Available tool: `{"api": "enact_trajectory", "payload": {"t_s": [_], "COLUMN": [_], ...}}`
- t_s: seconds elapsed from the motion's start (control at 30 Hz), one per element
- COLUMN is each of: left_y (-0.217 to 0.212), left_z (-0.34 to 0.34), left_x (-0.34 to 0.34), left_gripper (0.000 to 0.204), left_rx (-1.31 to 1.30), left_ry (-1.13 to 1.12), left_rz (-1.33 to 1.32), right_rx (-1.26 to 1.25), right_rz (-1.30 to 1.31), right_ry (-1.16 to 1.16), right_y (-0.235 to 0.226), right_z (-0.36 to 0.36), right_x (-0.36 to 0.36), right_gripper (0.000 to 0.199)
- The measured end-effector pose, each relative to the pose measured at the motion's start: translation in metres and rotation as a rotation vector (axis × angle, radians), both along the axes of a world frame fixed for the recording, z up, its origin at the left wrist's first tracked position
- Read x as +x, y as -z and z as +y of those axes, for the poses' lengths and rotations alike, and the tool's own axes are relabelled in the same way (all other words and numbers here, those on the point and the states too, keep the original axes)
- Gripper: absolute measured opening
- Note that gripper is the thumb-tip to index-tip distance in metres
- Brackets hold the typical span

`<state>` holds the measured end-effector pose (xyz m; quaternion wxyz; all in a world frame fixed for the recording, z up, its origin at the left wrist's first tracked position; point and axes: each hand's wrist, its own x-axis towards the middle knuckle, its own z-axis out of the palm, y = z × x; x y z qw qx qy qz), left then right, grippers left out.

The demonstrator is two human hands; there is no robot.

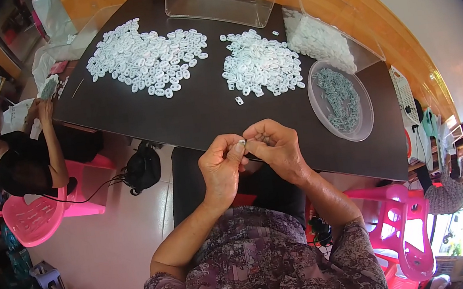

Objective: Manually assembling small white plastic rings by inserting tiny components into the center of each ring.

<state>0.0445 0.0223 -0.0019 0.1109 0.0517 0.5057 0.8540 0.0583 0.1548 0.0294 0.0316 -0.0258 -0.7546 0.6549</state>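
My left hand (224, 168) and my right hand (275, 150) meet at the table's near edge, fingertips touching. Between thumb and forefinger, the left pinches a small white plastic piece (241, 142). The right hand's fingers are closed against that piece; what they hold, if anything, is too small to name. Beyond my hands lies a pile of small white oblong pieces (261, 61), with one loose piece (239, 101) nearer me. Farther left spreads a pile of white oval pieces with holes (147, 60). On the right, a clear round tub (370, 114) holds many thin grey-green parts (341, 97).
A clear bin (366, 52) of white pieces stands at the back right, another clear bin (222, 11) at the back. At left a person (21, 157) works at the dark table (125, 116). Pink chairs (37, 218) and a black bag (142, 169) are around me.
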Motion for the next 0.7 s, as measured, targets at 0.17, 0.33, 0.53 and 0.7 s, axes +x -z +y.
{"api": "enact_trajectory", "payload": {"t_s": [0.17, 0.33, 0.53, 0.7], "left_y": [-0.001, -0.001, -0.004, -0.003], "left_z": [-0.003, -0.008, -0.008, -0.008], "left_x": [-0.006, -0.017, -0.022, -0.022], "left_gripper": [0.007, 0.009, 0.010, 0.011], "left_rx": [0.025, 0.124, 0.102, 0.117], "left_ry": [0.005, 0.019, 0.029, 0.041], "left_rz": [-0.012, -0.151, -0.155, -0.169], "right_rx": [-0.025, 0.175, 0.770, 1.196], "right_rz": [-0.007, 0.079, 0.500, 0.580], "right_ry": [-0.024, 0.008, 0.137, 0.149], "right_y": [-0.006, -0.009, 0.014, 0.025], "right_z": [-0.003, 0.021, 0.047, 0.039], "right_x": [-0.003, -0.018, -0.069, -0.091], "right_gripper": [0.011, 0.011, 0.014, 0.020]}}
